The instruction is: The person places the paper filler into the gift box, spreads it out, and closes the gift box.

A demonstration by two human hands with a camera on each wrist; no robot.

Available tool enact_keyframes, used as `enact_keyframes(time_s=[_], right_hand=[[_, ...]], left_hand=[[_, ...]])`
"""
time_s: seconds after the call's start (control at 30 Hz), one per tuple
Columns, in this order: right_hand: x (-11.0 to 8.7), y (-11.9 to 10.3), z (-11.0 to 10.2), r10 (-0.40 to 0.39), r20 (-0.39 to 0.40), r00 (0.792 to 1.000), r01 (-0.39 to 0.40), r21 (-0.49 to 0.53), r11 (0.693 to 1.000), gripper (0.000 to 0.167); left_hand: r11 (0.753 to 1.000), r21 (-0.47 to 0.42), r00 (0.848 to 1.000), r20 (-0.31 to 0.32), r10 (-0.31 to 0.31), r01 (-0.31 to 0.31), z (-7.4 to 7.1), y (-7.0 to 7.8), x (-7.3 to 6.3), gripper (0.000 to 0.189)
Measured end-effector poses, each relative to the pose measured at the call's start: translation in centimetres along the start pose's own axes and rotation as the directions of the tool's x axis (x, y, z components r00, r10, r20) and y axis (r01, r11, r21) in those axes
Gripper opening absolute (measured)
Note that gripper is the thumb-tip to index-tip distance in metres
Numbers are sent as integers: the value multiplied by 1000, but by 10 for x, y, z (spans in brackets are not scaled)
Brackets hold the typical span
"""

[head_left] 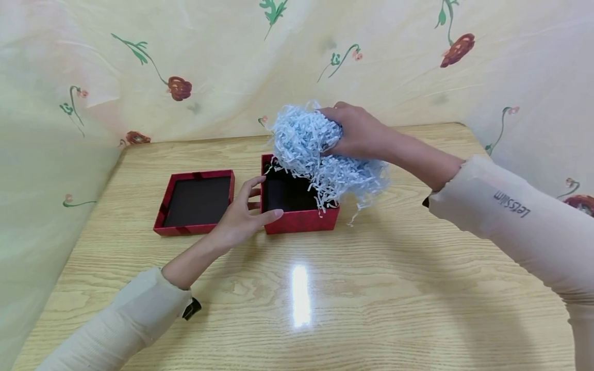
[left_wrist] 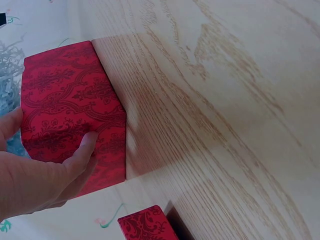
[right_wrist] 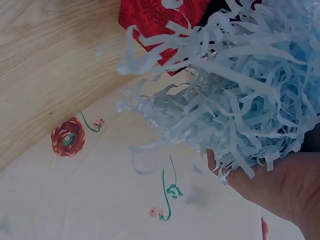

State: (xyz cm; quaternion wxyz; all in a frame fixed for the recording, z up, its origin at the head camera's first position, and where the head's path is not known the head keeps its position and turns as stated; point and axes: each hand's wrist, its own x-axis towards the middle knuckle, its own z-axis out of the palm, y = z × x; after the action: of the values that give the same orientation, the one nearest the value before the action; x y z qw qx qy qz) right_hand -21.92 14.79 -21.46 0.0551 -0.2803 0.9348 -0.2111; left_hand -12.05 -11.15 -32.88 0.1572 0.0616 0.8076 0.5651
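A bundle of pale blue shredded paper hangs over the right part of an open red box with a black inside. My right hand grips this bundle from above; its fingertips are hidden in the strands. Loose strands trail past the box's front right corner. At the box's front left corner, my left hand holds the wall, thumb along the front rim and fingers against the left side. The left wrist view shows that hand on the box's patterned red wall.
A shallow red lid with a black inside lies to the left of the box. Both stand on a light wood-grain table. A cream cloth with flower prints hangs behind and at the sides.
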Motion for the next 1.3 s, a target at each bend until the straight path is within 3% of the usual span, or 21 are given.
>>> enact_keyframes(time_s=[0.37,0.67,0.9,1.3], right_hand=[[12,-6,16,-16,58,998,16,-7,1000,71],[14,-14,34,10,131,991,2,-95,996,77],[15,-18,46,0,153,988,27,-174,984,79],[15,-18,62,-4,178,984,42,-210,977,76]], left_hand=[[1000,-2,1000,-2,0,0,0,-1,1,81],[1000,1,1000,7,6,-6,0,-4,1,82],[1000,15,1000,0,-9,9,1,-3,0,85],[999,16,1000,-1,-30,30,1,-1,1,88]])
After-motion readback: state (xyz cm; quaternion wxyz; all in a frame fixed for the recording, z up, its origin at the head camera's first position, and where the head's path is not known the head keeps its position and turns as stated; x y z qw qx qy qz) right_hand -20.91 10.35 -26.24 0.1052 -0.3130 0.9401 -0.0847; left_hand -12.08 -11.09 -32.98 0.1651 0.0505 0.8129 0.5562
